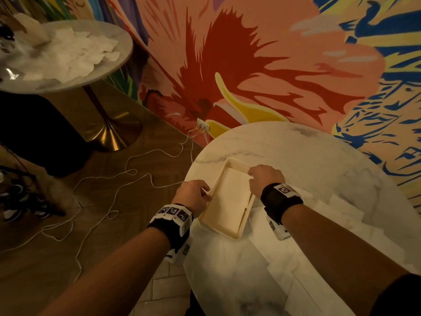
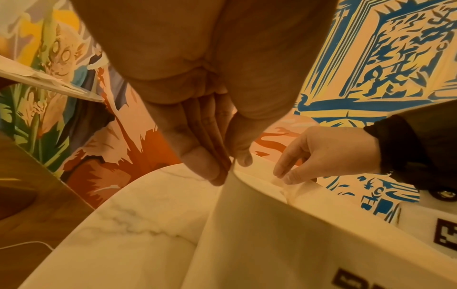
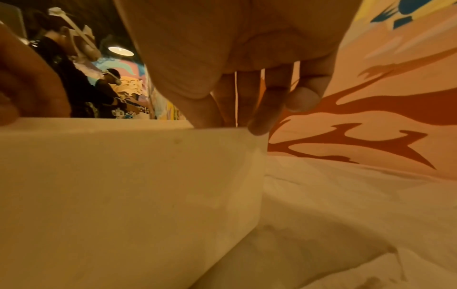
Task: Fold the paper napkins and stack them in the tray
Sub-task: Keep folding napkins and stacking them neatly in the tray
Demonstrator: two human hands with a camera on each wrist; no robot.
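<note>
A cream tray (image 1: 227, 234) sits on the round marble table (image 1: 307, 156), near its left edge. Inside it lies a folded white napkin (image 1: 232, 197). My left hand (image 1: 208, 195) is at the tray's left rim; in the left wrist view my left hand (image 2: 230, 166) pinches that rim of the tray (image 2: 272, 234) between thumb and fingers. My right hand (image 1: 252, 176) is at the far right rim, fingertips closing on the edge of the tray (image 3: 123, 176). Whether they also catch the napkin's corner is unclear.
Loose unfolded napkins (image 1: 273, 254) are spread on the table beneath my right forearm. A second round table (image 1: 109, 71) at the far left holds a pile of napkins (image 1: 75, 53). White cables (image 1: 127, 169) trail across the wooden floor. A painted wall stands just behind.
</note>
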